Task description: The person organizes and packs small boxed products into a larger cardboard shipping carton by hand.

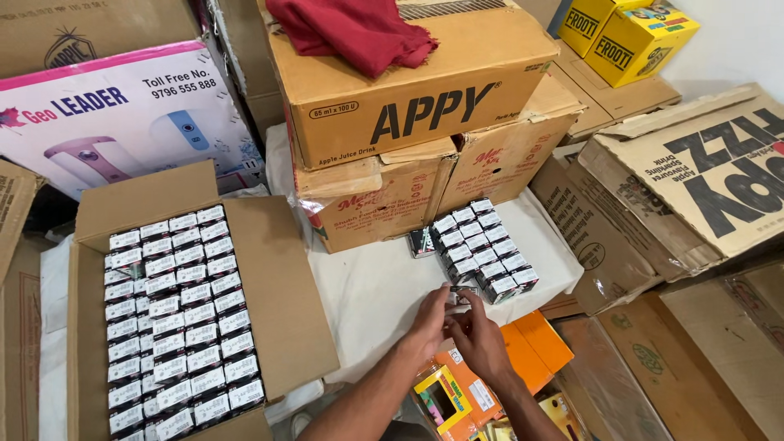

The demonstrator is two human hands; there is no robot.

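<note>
Both hands are meeting over the white cloth (367, 286), just in front of the block of small cartons (482, 249) standing on it. The left hand (430, 320) and the right hand (478, 339) are pinching one small dark carton (459, 294) between nearly closed fingertips, right at the block's near edge. An open box (278, 269) full of the same cartons is sitting well to the left of the block.
</note>
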